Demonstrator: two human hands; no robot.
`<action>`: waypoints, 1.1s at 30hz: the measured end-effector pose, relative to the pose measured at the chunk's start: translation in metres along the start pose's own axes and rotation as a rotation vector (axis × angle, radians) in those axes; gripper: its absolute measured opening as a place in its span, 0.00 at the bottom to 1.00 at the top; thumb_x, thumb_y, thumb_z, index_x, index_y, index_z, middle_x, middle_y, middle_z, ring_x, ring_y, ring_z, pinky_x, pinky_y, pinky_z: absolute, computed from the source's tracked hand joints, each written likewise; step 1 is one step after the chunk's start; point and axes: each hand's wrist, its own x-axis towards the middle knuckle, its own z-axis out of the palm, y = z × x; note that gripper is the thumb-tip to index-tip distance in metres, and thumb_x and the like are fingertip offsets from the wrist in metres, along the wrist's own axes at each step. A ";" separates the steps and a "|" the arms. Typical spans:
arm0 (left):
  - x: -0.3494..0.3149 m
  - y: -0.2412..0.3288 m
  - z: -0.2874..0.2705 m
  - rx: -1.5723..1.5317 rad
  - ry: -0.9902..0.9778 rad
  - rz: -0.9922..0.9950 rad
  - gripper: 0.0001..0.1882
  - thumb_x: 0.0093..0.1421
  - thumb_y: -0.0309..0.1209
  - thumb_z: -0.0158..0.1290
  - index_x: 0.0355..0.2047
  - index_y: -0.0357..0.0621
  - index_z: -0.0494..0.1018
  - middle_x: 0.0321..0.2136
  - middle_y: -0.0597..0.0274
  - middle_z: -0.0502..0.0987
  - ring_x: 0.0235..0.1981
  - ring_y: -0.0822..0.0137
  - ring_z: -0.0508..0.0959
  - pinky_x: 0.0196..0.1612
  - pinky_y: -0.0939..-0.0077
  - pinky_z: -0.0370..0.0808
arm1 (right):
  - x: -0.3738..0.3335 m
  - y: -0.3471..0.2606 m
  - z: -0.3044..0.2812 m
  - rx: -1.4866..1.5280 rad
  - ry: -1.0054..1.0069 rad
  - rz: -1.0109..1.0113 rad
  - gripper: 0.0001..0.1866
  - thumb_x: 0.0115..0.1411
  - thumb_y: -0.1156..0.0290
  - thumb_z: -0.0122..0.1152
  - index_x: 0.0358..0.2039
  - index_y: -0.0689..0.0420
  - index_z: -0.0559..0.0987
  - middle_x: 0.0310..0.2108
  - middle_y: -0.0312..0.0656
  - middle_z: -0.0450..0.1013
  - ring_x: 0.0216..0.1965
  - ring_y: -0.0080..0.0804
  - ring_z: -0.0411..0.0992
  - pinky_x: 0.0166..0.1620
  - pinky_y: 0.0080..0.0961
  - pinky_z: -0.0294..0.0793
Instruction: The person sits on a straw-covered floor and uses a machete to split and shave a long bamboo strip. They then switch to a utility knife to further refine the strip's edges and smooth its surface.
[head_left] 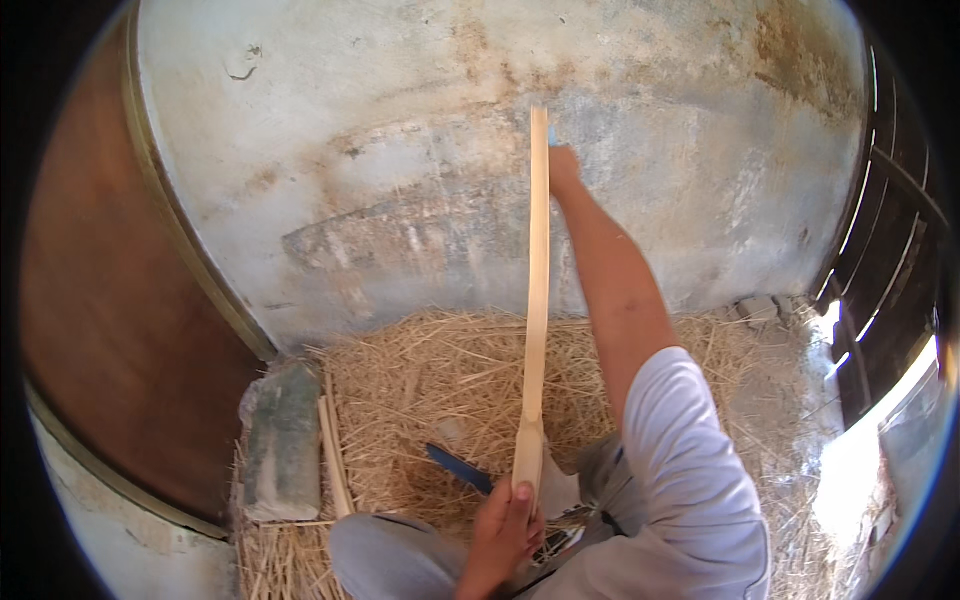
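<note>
A long pale strip of split cane or wood [538,290] stands nearly upright in front of me. My left hand [503,530] grips its thicker lower end near my lap. Its top end is held by my right hand [563,170], the arm stretched far forward and up. A blue-handled tool [458,468] lies on the straw just left of the strip's lower end, partly hidden behind my left hand.
Straw [440,380] covers the floor ahead. A grey stone block [283,440] lies at the left with thin pale strips [334,455] beside it. A stained plaster wall [420,180] rises behind, a brown wooden door [110,290] at left, dark slatted woodwork [885,270] at right.
</note>
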 end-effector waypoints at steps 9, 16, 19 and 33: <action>0.001 0.008 -0.027 -0.005 0.099 0.004 0.18 0.73 0.47 0.43 0.36 0.45 0.66 0.16 0.71 0.63 0.14 0.80 0.64 0.16 0.83 0.62 | -0.129 -0.066 -0.066 -0.074 -0.054 -0.409 0.19 0.64 0.59 0.54 0.28 0.63 0.82 0.23 0.58 0.76 0.27 0.58 0.75 0.34 0.47 0.74; 0.012 -0.006 -0.033 0.499 0.242 0.194 0.12 0.73 0.38 0.43 0.38 0.41 0.65 0.18 0.54 0.72 0.15 0.59 0.74 0.18 0.66 0.69 | -0.185 -0.104 -0.082 -0.646 -0.240 -0.699 0.16 0.66 0.60 0.53 0.28 0.54 0.83 0.17 0.46 0.74 0.23 0.47 0.76 0.27 0.43 0.74; 0.008 -0.011 -0.028 0.809 0.340 0.305 0.08 0.71 0.32 0.44 0.40 0.41 0.64 0.21 0.41 0.75 0.20 0.42 0.77 0.22 0.52 0.72 | -0.231 -0.097 -0.074 -0.826 -0.400 -0.837 0.15 0.66 0.62 0.53 0.27 0.54 0.82 0.18 0.43 0.75 0.22 0.43 0.77 0.25 0.42 0.75; 0.004 -0.020 -0.015 0.998 0.336 0.322 0.08 0.64 0.24 0.48 0.43 0.38 0.64 0.22 0.42 0.77 0.22 0.41 0.79 0.24 0.50 0.76 | -0.240 -0.085 -0.079 -1.054 -0.561 -0.822 0.15 0.64 0.64 0.53 0.23 0.55 0.81 0.20 0.44 0.77 0.22 0.43 0.78 0.25 0.40 0.77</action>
